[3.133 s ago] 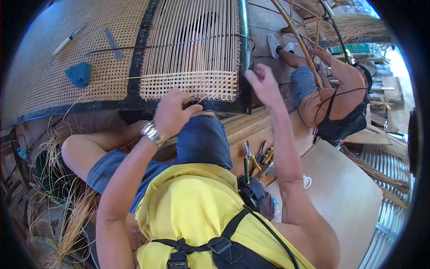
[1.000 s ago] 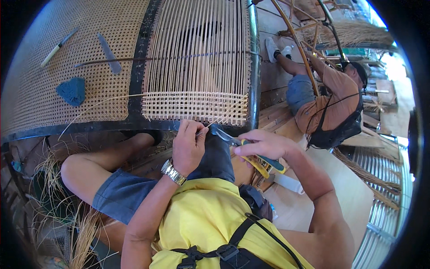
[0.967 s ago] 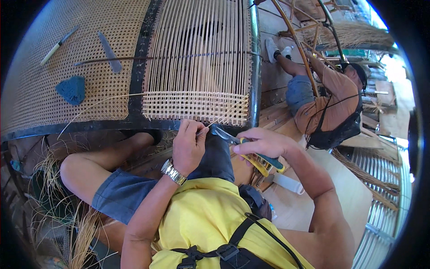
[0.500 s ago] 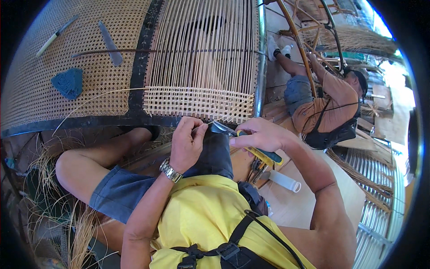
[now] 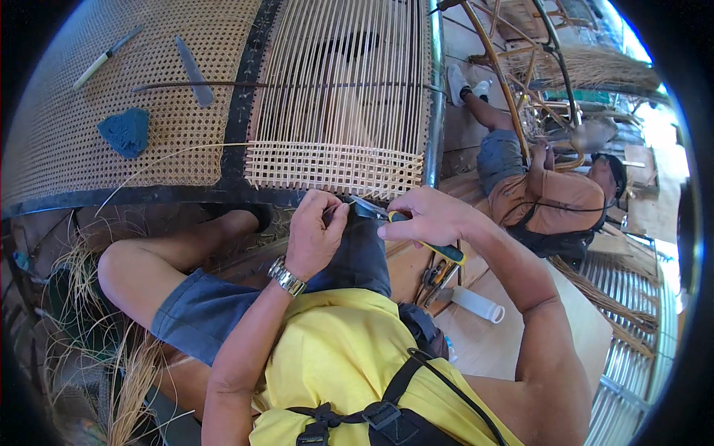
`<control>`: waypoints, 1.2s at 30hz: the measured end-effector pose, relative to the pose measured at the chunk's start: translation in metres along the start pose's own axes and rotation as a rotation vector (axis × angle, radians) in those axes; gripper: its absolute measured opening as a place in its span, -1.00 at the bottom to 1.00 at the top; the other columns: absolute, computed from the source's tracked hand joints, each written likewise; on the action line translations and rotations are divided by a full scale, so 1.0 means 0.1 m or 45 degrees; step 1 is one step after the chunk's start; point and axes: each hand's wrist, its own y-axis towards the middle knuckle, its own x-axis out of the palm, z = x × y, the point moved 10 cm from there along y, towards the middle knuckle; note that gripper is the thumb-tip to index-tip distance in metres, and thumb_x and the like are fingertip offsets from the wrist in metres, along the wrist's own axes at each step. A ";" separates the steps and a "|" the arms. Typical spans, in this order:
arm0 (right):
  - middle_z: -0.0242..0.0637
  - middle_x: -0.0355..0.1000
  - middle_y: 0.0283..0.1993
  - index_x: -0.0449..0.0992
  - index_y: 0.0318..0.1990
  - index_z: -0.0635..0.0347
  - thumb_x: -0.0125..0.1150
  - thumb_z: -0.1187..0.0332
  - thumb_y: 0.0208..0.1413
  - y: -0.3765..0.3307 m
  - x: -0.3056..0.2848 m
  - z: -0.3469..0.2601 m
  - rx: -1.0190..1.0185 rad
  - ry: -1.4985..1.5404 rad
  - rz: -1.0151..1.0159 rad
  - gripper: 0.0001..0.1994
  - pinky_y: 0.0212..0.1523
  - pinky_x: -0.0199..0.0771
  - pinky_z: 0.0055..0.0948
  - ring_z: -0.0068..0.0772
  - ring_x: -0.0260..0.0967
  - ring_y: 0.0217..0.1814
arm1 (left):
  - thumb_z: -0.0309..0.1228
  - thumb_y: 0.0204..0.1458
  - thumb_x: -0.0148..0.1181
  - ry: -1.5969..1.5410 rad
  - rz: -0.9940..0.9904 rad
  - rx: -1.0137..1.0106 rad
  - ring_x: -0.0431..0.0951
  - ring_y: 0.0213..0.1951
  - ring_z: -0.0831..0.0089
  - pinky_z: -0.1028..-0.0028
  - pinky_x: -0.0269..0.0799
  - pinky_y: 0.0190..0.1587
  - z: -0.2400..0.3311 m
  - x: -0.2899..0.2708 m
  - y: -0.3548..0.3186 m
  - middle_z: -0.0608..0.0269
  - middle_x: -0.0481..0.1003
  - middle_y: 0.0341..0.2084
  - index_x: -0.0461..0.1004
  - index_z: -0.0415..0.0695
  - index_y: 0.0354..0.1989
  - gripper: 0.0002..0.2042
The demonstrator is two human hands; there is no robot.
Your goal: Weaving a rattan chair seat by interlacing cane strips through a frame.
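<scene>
At the near edge of the woven cane panel (image 5: 335,165), my left hand (image 5: 316,230) pinches the thin end of what looks like a cane strand, mostly hidden by the fingers. My right hand (image 5: 431,215) grips pliers (image 5: 451,253) with yellow and dark green handles. Their metal jaws point left, close to my left fingertips. Whether the jaws touch the strand is too small to tell. The panel's near strip is woven in a grid, while long strands run straight away from me beyond it. One loose strand (image 5: 160,154) curves out to the left.
A finished cane panel (image 5: 186,134) lies left, carrying a knife (image 5: 108,57), a flat pointed blade (image 5: 195,72) and a blue sponge-like block (image 5: 124,133). A clear tube (image 5: 477,305) and other tools (image 5: 434,279) lie by my right arm. Another person (image 5: 554,193) sits at the right.
The pliers' handles have swung slightly and show less below my right hand. My left hand stays pinched at the panel's edge. The other person has leaned and moved their arms.
</scene>
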 end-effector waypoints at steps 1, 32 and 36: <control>-0.04 0.52 -0.49 0.60 -0.29 0.41 0.29 -0.07 0.07 -0.01 -0.01 -0.02 -0.047 -0.076 0.031 -0.46 -0.29 0.48 -0.26 -0.23 0.52 -0.40 | -0.48 0.17 0.27 -0.005 0.012 0.005 0.38 -0.48 0.47 0.46 0.33 -0.39 0.00 -0.01 -0.01 0.22 0.40 -0.46 0.50 -0.24 -0.30 -0.90; -0.25 0.45 -0.20 0.60 -0.25 0.22 0.36 0.45 -0.01 -0.26 -0.19 -0.37 -1.122 -0.531 1.240 -0.85 -0.02 0.44 -0.23 -0.13 0.41 -0.09 | -0.43 0.16 0.31 -0.212 0.041 -0.101 0.55 -0.40 0.44 0.45 0.46 -0.28 -0.10 0.27 0.08 0.13 0.56 -0.38 0.60 -0.24 -0.22 -0.87; -0.29 0.44 -0.22 0.60 -0.32 0.18 0.36 0.43 -0.02 -0.11 -0.21 -0.34 -1.164 -0.511 1.068 -0.90 -0.01 0.39 -0.23 -0.15 0.38 -0.11 | -0.41 0.15 0.32 -0.362 -0.021 -0.171 0.54 -0.38 0.46 0.46 0.47 -0.26 -0.17 0.30 0.08 0.16 0.59 -0.36 0.61 -0.24 -0.20 -0.84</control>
